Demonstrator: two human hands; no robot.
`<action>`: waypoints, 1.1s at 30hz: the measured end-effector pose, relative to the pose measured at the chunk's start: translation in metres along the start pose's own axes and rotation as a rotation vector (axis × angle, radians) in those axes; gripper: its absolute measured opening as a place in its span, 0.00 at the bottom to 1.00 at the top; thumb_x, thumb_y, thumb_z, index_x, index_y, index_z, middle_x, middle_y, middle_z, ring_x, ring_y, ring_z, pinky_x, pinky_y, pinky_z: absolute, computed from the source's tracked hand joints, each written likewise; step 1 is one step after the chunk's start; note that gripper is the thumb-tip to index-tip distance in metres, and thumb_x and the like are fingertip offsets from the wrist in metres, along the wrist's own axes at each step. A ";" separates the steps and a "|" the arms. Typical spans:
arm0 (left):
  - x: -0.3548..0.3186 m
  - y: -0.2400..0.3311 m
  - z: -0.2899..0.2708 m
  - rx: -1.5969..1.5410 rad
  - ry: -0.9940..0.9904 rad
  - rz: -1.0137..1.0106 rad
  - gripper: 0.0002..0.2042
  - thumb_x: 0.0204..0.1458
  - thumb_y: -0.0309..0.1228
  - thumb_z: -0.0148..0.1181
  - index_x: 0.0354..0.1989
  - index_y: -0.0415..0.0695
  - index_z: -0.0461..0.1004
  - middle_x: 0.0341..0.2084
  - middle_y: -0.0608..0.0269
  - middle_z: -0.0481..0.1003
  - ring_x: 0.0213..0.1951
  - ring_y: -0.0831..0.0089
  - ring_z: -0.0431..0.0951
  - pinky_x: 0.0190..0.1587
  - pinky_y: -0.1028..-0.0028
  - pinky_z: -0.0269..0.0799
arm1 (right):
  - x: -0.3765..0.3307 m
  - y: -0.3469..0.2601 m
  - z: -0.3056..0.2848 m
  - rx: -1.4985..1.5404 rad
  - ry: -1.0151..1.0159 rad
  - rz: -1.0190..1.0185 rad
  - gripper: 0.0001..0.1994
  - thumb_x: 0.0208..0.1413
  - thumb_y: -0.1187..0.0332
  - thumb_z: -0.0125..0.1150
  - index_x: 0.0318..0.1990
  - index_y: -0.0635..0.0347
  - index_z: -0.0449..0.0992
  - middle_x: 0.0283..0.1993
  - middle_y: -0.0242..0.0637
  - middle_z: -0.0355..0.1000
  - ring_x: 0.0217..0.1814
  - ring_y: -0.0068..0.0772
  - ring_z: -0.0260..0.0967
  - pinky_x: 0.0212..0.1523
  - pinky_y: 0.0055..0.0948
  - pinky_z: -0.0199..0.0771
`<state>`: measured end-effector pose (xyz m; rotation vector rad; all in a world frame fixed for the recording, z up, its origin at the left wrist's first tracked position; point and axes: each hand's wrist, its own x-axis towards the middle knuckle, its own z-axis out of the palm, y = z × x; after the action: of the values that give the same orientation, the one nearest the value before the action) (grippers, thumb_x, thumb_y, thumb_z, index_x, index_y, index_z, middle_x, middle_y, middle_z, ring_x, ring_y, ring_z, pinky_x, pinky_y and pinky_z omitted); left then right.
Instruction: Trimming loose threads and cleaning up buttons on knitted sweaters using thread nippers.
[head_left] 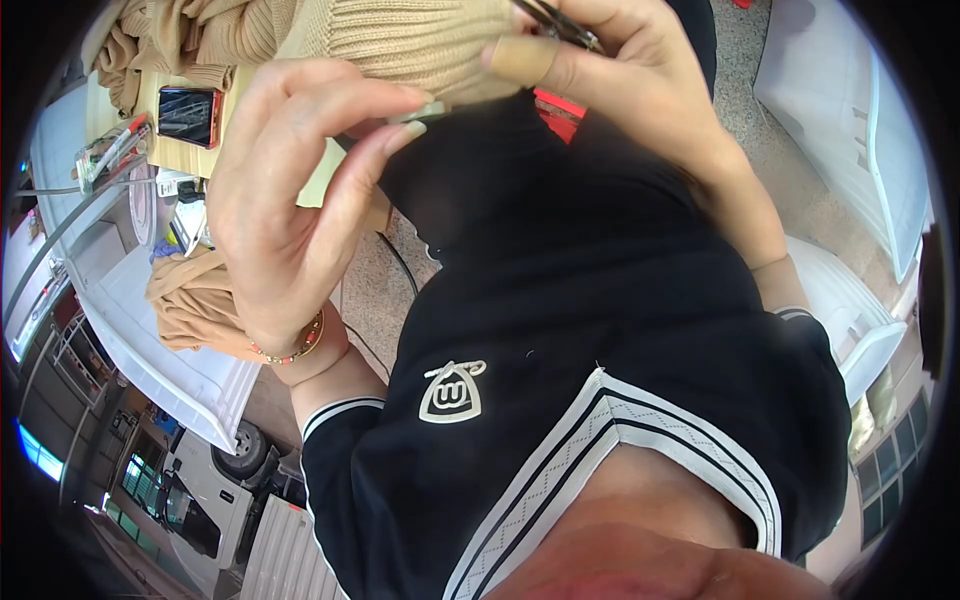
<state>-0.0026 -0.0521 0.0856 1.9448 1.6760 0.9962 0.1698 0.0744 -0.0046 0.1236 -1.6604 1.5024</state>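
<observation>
A beige ribbed knit piece (410,45) spreads across the top of the view, above my lap. My left hand (290,170) is at its lower left edge, thumb and forefinger pinched together; what lies between the fingertips is too small to make out. On the far right edge of the knit, my right hand (640,70) is closed around a dark metal tool (560,22) that looks like small thread snips, partly cut off by the frame. A tan wrap (523,62) covers the right thumb, which presses against the knit.
More beige knitwear (215,45) is heaped at the upper left. Near it lie a red-edged phone (188,117) and a clear holder of pens (110,155). A tan garment (195,300) rests over a white plastic bin (150,345). Pale bins (840,110) stand at the right.
</observation>
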 end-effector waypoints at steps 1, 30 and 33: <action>0.003 -0.005 -0.001 0.027 0.033 0.107 0.09 0.42 0.15 0.65 0.34 0.34 0.77 0.32 0.57 0.74 0.34 0.71 0.73 0.38 0.78 0.66 | 0.009 0.002 0.001 0.075 0.053 -0.027 0.05 0.54 0.79 0.64 0.36 0.65 0.74 0.32 0.22 0.67 0.32 0.08 0.60 0.30 0.13 0.58; 0.037 -0.050 0.018 0.064 0.230 0.385 0.13 0.37 0.20 0.69 0.34 0.39 0.78 0.37 0.55 0.78 0.37 0.65 0.77 0.39 0.74 0.73 | 0.032 -0.043 -0.025 -0.684 0.106 0.179 0.22 0.46 0.72 0.72 0.50 0.63 0.73 0.36 0.32 0.68 0.37 0.24 0.65 0.38 0.21 0.64; 0.037 -0.050 0.018 0.063 0.229 0.404 0.12 0.38 0.20 0.69 0.35 0.38 0.78 0.36 0.55 0.79 0.37 0.65 0.78 0.39 0.74 0.73 | 0.026 -0.064 -0.019 -0.792 -0.021 0.227 0.22 0.43 0.69 0.74 0.48 0.62 0.77 0.36 0.36 0.68 0.36 0.30 0.67 0.35 0.23 0.66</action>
<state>-0.0233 -0.0032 0.0487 2.3451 1.4673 1.3711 0.2012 0.0856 0.0590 -0.4916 -2.2164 0.8925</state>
